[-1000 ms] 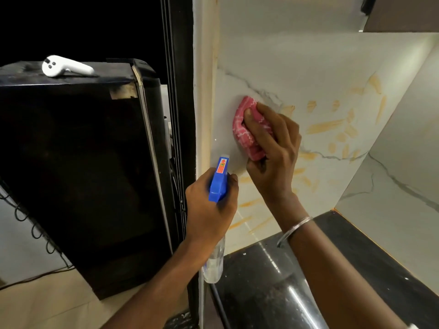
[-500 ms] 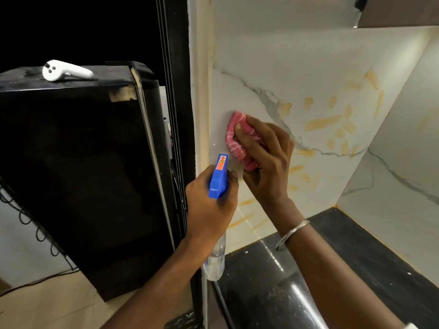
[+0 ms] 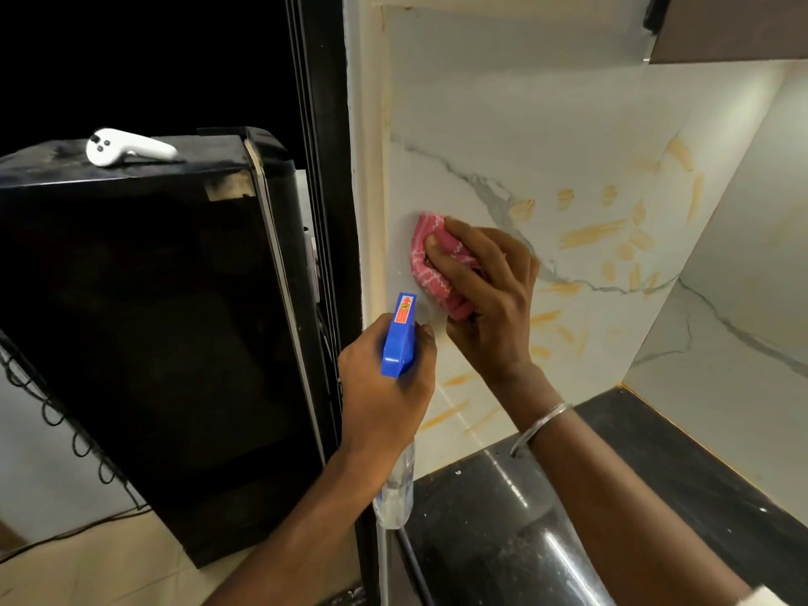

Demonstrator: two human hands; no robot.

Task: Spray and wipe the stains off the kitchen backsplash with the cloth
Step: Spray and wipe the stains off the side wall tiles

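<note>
- While the glossy black countertop (image 3: pixel 503 540) fills the nearest corner, the left hand (image 3: pixel 384 387) hangs just over its left edge, fingers curled tight round the neck of the spray bottle (image 3: pixel 400 334). The blue trigger head points up at the wall, and the clear body hangs below the fist.
- Just beyond and to the right, the right hand (image 3: pixel 489 308) presses a bunched pink cloth (image 3: pixel 430 264) against the backsplash (image 3: pixel 546 124), thumb and fingers clamped over it. A thin metal bangle (image 3: pixel 542 424) circles that wrist.
- That cloth sits near the left edge of the pale, grey-veined panel, just above the bottle's nozzle.
- Orange-yellow stains (image 3: pixel 594 231) smear the backsplash to the right of the cloth and below the hand, running down toward the countertop.
- At the right, a side wall (image 3: pixel 743 277) of the same veined stone meets the backsplash in a corner.
- Off to the left, past a dark upright frame, stands a black appliance (image 3: pixel 153 321) with a white controller (image 3: pixel 127 148) lying on its top.
- Farthest up, at the top right, a brown cabinet (image 3: pixel 734 24) overhangs the wall.
</note>
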